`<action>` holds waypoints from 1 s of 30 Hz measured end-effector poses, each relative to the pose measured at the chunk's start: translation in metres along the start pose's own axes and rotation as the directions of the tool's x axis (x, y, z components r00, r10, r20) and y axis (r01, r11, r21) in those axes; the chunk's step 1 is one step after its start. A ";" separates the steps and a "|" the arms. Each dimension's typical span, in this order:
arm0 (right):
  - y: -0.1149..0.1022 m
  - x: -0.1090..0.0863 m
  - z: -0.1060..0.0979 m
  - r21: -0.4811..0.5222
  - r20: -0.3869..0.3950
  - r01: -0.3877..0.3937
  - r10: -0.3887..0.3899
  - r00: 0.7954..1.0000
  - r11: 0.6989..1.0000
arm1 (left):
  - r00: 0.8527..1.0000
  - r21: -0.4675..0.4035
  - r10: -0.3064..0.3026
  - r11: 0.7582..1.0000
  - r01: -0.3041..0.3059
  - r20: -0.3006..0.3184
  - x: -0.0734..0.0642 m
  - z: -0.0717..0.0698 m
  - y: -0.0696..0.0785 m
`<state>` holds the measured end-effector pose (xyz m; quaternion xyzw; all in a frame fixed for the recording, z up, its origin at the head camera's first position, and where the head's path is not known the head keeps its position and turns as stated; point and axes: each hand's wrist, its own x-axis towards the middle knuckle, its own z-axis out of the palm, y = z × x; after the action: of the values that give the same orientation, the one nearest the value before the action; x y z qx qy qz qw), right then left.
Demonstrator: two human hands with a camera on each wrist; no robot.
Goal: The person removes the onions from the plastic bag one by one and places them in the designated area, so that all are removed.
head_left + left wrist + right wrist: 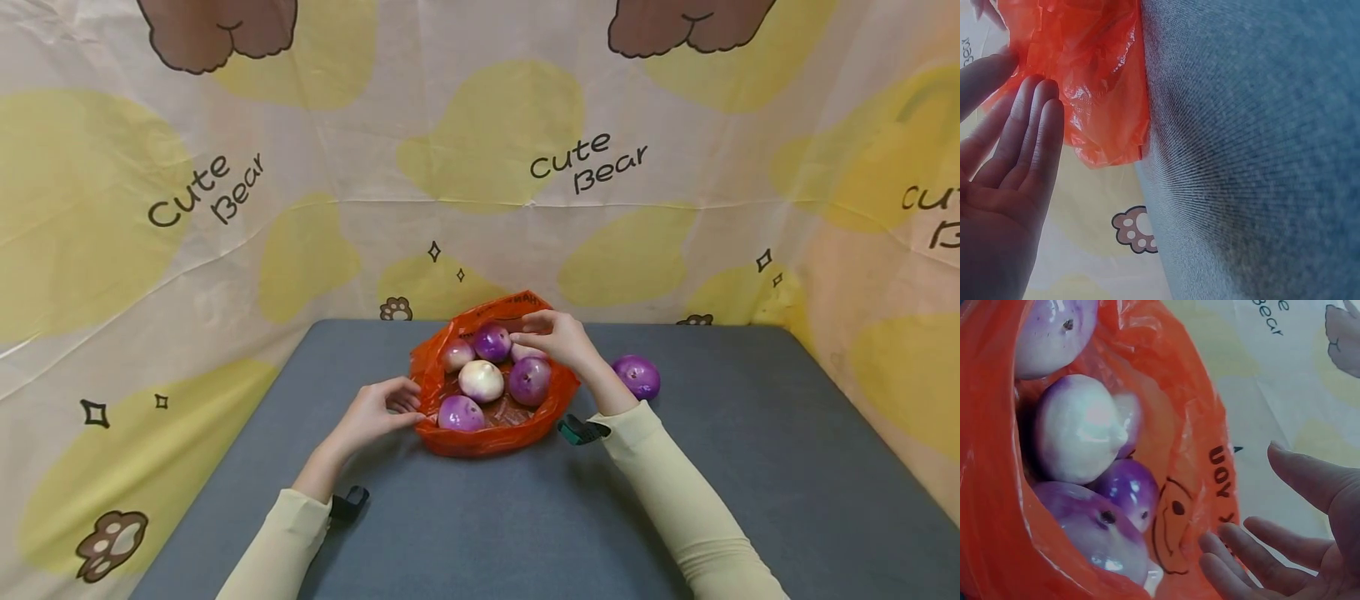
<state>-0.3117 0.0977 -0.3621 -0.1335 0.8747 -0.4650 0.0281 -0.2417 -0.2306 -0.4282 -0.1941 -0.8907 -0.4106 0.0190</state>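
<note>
An orange-red plastic bag stands with its mouth wide on the grey table. Inside lie several purple-and-white onions, among them a pale onion in the middle and a purple onion near the front. At the bag's left side is my left hand, its fingertips at the plastic and its fingers loosely extended. My right hand hovers over the back right rim, fingers spread and holding nothing in the right wrist view. One more purple onion sits outside the bag, partly behind my right forearm.
The grey table reaches back to a cloth backdrop printed with yellow patches, bears and lettering. Each wrist wears a dark strap. A printed smiling face and black letters mark the bag's inner wall.
</note>
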 end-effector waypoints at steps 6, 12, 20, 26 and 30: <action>0.005 0.002 0.002 -0.014 0.021 -0.029 0.029 0.999 0.999 | 1.000 -0.005 0.005 1.000 -0.005 -0.001 0.000 0.000 0.001; 0.014 -0.002 0.004 -0.008 0.014 -0.047 0.048 0.999 0.999 | 1.000 -0.006 -0.001 1.000 0.001 -0.006 -0.002 0.000 0.001; 0.029 -0.007 0.003 -0.056 0.015 -0.051 0.052 0.999 0.997 | 1.000 -0.017 0.008 1.000 -0.008 -0.008 -0.002 0.000 0.000; 0.038 -0.009 0.003 -0.061 0.027 -0.041 0.043 0.999 0.997 | 1.000 -0.016 0.009 1.000 -0.009 -0.004 -0.001 0.000 0.001; 0.044 -0.010 0.004 -0.058 0.027 -0.044 0.045 0.999 0.997 | 1.000 -0.012 0.011 1.000 -0.011 -0.001 -0.001 0.000 0.002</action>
<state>-0.3107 0.1204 -0.4017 -0.1214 0.8899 -0.4371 0.0471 -0.2401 -0.2300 -0.4272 -0.1988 -0.8872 -0.4160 0.0205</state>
